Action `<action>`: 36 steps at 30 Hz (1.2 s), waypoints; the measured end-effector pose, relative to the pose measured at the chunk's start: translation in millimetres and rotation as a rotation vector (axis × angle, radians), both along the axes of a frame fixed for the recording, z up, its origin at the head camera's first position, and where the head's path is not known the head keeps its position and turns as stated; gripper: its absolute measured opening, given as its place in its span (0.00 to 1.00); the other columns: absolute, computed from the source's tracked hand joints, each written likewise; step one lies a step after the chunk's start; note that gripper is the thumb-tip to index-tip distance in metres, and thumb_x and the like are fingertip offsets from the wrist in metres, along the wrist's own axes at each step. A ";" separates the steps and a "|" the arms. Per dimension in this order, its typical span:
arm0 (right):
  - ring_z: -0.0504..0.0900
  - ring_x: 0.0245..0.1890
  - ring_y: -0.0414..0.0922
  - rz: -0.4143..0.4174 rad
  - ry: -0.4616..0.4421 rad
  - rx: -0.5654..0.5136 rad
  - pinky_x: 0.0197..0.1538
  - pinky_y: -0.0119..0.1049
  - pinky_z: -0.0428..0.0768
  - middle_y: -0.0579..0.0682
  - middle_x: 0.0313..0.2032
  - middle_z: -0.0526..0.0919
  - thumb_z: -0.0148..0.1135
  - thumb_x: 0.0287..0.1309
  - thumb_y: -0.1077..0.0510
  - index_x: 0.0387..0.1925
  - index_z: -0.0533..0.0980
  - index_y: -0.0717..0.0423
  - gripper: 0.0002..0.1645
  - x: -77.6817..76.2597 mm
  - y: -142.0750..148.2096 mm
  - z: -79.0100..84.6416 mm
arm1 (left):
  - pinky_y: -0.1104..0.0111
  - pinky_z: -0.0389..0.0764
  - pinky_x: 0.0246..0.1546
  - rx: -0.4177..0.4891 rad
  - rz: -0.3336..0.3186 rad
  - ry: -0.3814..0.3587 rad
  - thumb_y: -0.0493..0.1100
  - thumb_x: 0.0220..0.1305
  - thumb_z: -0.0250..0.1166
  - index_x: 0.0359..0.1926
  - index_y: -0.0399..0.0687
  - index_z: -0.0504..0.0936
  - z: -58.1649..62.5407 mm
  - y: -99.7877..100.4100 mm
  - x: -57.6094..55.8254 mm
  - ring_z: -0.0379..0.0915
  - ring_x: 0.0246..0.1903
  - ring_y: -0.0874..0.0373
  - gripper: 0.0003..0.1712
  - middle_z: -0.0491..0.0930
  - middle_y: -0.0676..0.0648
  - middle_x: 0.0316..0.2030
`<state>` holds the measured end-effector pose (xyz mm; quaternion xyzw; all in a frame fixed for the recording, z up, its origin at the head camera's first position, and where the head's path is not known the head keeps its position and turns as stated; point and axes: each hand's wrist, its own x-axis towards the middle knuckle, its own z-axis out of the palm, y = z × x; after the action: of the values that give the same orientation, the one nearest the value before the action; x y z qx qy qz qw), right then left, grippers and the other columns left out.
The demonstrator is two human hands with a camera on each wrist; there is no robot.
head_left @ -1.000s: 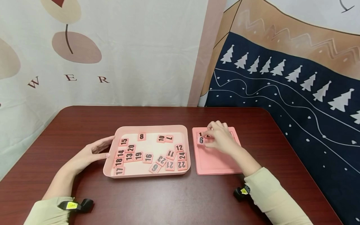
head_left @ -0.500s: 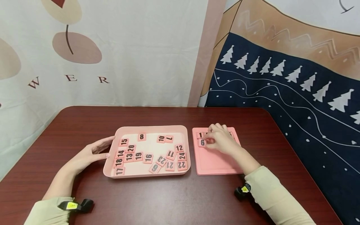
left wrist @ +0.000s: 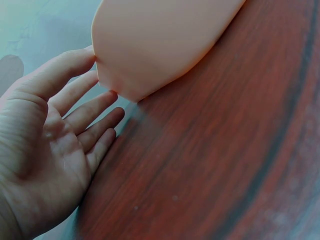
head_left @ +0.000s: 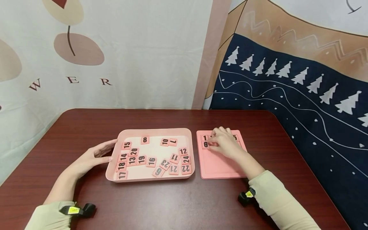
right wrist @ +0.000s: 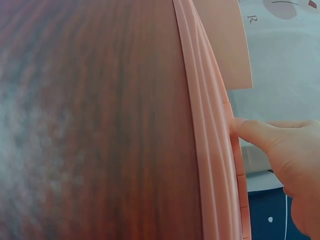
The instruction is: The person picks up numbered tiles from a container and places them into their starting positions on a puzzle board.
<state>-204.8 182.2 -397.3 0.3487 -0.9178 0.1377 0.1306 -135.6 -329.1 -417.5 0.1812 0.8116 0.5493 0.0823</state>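
In the head view, a pink number board (head_left: 221, 164) lies flat on the right, with number tiles along its top row. The tile marked 6 (head_left: 205, 144) lies under the 1 tile (head_left: 204, 137). My right hand (head_left: 225, 143) pinches the 6 tile by its right side with thumb and index finger, and it covers part of the top row. A pink tray (head_left: 149, 179) of loose number tiles stands left of the board. My left hand (head_left: 92, 158) rests against the tray's left side, its fingers extended; the left wrist view shows the fingertips (left wrist: 115, 95) at the outer wall.
Several loose tiles, such as 8 (head_left: 145, 140), 7 (head_left: 172, 142) and 16 (head_left: 151, 162), lie in the tray at different angles. The dark red wooden table (head_left: 172, 204) carries everything. Behind it hang a pale printed curtain (head_left: 143, 64) and a navy tree-patterned cloth (head_left: 273, 89).
The 6 tile has shifted slightly down and then up-left, lying lined up beneath the 1 tile now. My right hand has moved with it a little; the left hand and tray have kept still.
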 end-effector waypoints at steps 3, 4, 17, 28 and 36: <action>0.65 0.36 0.43 -0.012 -0.011 -0.022 0.38 0.41 0.58 0.42 0.33 0.69 0.76 0.46 0.51 0.36 0.87 0.44 0.11 1.3 -0.8 3.5 | 0.80 0.65 0.53 0.001 -0.001 0.001 0.32 0.64 0.60 0.70 0.38 0.59 -0.2 -0.1 0.1 0.61 0.59 0.73 0.35 0.66 0.52 0.64; 0.65 0.37 0.43 -0.012 -0.012 -0.034 0.39 0.41 0.58 0.42 0.33 0.69 0.76 0.46 0.51 0.37 0.87 0.44 0.12 1.8 -1.6 5.2 | 0.80 0.65 0.53 0.002 -0.001 0.001 0.31 0.64 0.60 0.70 0.38 0.59 -0.3 -0.3 0.1 0.61 0.59 0.73 0.35 0.67 0.52 0.64; 0.66 0.39 0.44 0.034 0.018 -0.122 0.42 0.43 0.60 0.44 0.36 0.71 0.75 0.46 0.48 0.41 0.86 0.46 0.18 8.4 -49.2 25.6 | 0.80 0.65 0.53 0.005 0.001 -0.008 0.32 0.64 0.60 0.70 0.37 0.59 -1.1 -1.3 0.2 0.61 0.59 0.73 0.35 0.67 0.55 0.64; 0.66 0.41 0.43 0.002 -0.104 -0.042 0.44 0.41 0.61 0.43 0.38 0.71 0.72 0.49 0.43 0.44 0.85 0.42 0.20 -0.4 -97.2 21.4 | 0.79 0.65 0.53 -0.001 0.000 -0.018 0.32 0.64 0.61 0.70 0.37 0.59 1.6 0.2 -0.2 0.61 0.59 0.73 0.36 0.66 0.52 0.64; 0.64 0.41 0.42 -0.050 -0.167 0.070 0.43 0.40 0.60 0.42 0.38 0.69 0.72 0.48 0.40 0.43 0.85 0.39 0.20 -8.3 -120.2 16.3 | 0.80 0.65 0.53 0.000 0.002 -0.011 0.32 0.64 0.61 0.70 0.37 0.59 2.2 0.3 0.9 0.62 0.59 0.74 0.35 0.67 0.52 0.64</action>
<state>-213.0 62.0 -381.1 0.3172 -0.9382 0.1309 0.0446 -134.6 -328.8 -415.2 0.1774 0.8114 0.5502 0.0862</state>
